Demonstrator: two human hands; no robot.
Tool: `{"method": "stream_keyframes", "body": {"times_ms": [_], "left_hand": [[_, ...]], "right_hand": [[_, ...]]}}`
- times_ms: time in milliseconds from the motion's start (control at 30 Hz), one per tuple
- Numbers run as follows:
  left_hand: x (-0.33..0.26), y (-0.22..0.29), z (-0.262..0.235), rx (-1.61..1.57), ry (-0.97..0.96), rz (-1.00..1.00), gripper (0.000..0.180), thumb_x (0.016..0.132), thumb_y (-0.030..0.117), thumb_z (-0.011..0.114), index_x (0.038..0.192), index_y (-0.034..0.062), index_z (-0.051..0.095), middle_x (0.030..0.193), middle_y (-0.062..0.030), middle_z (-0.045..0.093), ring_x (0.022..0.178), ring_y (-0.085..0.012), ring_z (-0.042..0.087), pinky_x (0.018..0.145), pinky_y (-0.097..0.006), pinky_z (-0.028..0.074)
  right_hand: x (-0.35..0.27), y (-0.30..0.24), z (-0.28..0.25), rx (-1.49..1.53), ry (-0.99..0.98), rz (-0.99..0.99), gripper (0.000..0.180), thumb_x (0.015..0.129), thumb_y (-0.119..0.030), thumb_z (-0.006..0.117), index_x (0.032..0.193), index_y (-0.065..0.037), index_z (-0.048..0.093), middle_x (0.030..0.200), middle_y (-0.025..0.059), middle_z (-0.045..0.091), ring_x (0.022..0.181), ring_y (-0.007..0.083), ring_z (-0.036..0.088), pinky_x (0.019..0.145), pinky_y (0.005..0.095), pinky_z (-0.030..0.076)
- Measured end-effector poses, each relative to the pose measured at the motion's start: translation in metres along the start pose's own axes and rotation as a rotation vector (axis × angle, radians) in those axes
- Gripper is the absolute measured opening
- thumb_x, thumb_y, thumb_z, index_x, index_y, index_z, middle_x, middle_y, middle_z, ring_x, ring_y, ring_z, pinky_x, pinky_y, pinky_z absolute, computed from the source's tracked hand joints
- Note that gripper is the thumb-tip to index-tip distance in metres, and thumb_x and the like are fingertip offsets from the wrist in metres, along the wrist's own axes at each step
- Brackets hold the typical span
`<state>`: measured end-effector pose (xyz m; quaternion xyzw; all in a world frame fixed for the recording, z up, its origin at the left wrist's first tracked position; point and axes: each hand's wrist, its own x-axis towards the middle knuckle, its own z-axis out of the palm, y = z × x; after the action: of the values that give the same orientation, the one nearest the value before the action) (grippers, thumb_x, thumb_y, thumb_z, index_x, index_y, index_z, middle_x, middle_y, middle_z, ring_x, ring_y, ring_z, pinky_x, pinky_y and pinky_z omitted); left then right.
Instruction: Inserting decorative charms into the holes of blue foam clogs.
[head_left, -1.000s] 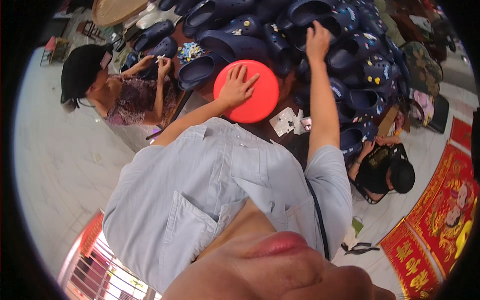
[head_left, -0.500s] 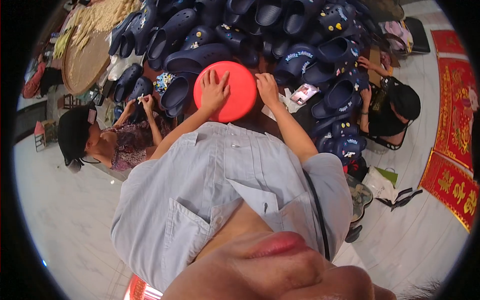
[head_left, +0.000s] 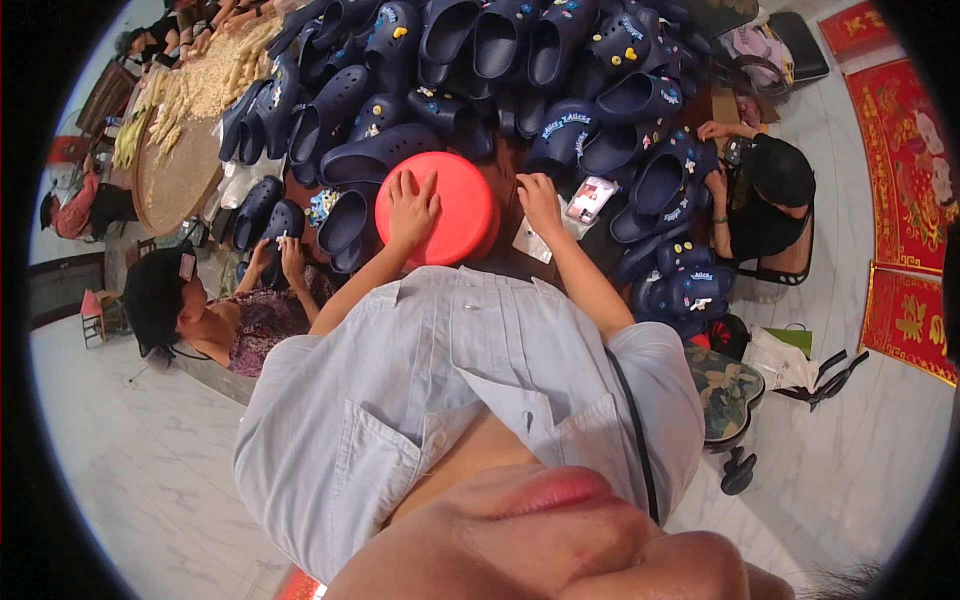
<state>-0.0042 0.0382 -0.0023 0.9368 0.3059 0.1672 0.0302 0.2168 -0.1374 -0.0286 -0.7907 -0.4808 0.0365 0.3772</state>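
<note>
My left hand (head_left: 413, 213) lies with its fingers spread on top of a round red plastic piece (head_left: 462, 205), which looks like a lid or an upturned basin. Part of its side wall shows along the right. Just right of it, my right hand (head_left: 541, 207) rests low with curled fingers pressed together; whatever they hold, if anything, is hidden. Beside that hand lies a small rectangular thing with a picture-like face (head_left: 592, 199) on pale paper (head_left: 532, 241). Dark blue clogs (head_left: 375, 153) with colourful charms are heaped beyond both hands.
At left, a person (head_left: 210, 310) in a cap handles a clog; another person (head_left: 775, 195) sits at right by the heap. A round tray (head_left: 165, 190) with pale pieces stands at far left. A camouflage-patterned seat (head_left: 728, 395) and a white bag (head_left: 780, 360) are at lower right.
The whole view has tilted, so the clogs and hands appear lower. The red piece sits slightly further left under my left hand and shows more of its side. My right hand's fingers remain curled.
</note>
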Motion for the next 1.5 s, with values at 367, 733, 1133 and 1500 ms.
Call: {"method": "stream_keyframes", "body": {"times_ms": [367, 733, 1133, 1500], "left_hand": [[-0.004, -0.004, -0.001, 0.022, -0.020, -0.044, 0.050, 0.092, 0.034, 0.056, 0.140, 0.0242, 0.051, 0.142, -0.0248, 0.039, 0.134, -0.0446, 0.033, 0.110, -0.055, 0.027], [-0.005, 0.003, -0.009, 0.001, -0.064, -0.060, 0.051, 0.090, 0.031, 0.057, 0.140, 0.0257, 0.051, 0.144, -0.0249, 0.037, 0.136, -0.0431, 0.031, 0.111, -0.055, 0.028], [-0.006, 0.002, -0.011, 0.024, -0.085, -0.041, 0.052, 0.090, 0.029, 0.058, 0.141, 0.0238, 0.050, 0.144, -0.0223, 0.037, 0.136, -0.0414, 0.031, 0.112, -0.053, 0.027], [0.000, 0.003, -0.013, 0.022, -0.065, -0.014, 0.053, 0.090, 0.030, 0.059, 0.141, 0.0242, 0.051, 0.141, -0.0222, 0.039, 0.134, -0.0418, 0.033, 0.109, -0.054, 0.028]], "right_hand": [[0.134, 0.027, -0.023, 0.353, 0.300, 0.154, 0.030, 0.086, -0.010, 0.065, 0.115, -0.003, 0.064, 0.098, 0.0104, 0.064, 0.082, 0.0231, 0.061, 0.080, 0.0349, 0.049], [0.307, 0.114, -0.029, 2.543, 0.449, 0.853, 0.082, 0.094, -0.053, 0.055, 0.137, 0.014, 0.034, 0.139, 0.0263, 0.043, 0.124, 0.0428, 0.050, 0.100, 0.0495, 0.048], [0.332, 0.153, -0.032, 2.063, 0.856, 1.335, 0.044, 0.088, -0.048, 0.070, 0.077, -0.012, 0.047, 0.062, -0.0014, 0.042, 0.052, 0.0123, 0.044, 0.048, 0.0261, 0.038], [0.324, 0.149, -0.041, 2.048, 0.806, 1.174, 0.040, 0.089, -0.040, 0.072, 0.084, -0.003, 0.058, 0.073, 0.0047, 0.057, 0.063, 0.0168, 0.054, 0.054, 0.0288, 0.048]]}}
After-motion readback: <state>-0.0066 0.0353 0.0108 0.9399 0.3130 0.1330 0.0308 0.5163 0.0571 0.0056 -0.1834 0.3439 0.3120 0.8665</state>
